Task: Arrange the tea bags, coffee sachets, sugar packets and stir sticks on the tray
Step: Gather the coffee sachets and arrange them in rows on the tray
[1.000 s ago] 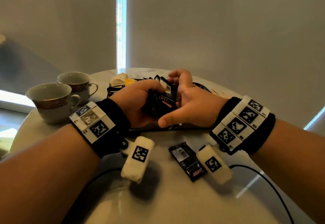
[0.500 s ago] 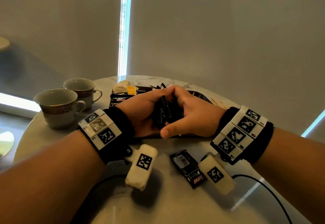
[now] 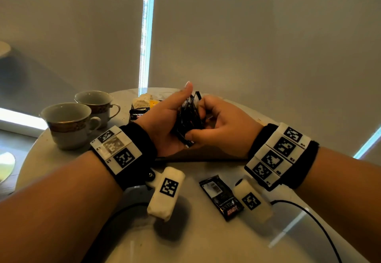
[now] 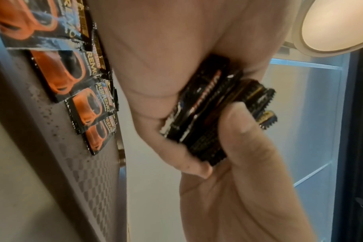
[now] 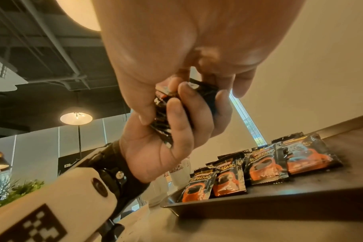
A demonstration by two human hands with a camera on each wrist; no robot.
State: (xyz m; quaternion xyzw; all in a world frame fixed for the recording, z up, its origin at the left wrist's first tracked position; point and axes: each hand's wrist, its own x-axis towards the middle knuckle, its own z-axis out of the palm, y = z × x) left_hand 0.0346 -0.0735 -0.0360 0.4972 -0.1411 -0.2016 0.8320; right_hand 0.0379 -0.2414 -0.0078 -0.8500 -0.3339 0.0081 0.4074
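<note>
Both hands hold one stack of black coffee sachets on edge, a little above the dark tray. My left hand cups the stack from the left with its thumb pointing up. From the right, my right hand pinches it, thumb at the lower edge. The right wrist view shows the stack wrapped by left fingers. Several orange-and-black sachets lie in an overlapping row on the tray; the left wrist view shows that row too. One loose sachet lies on the table near me.
Two empty teacups stand at the table's left. White and yellow packets lie at the tray's far left. A black cable runs over the round white table at the right.
The hands have lifted the stack slightly and opened around it. My left thumb now points up instead of lying over the sachets, and my right fingers have pulled back to the right.
</note>
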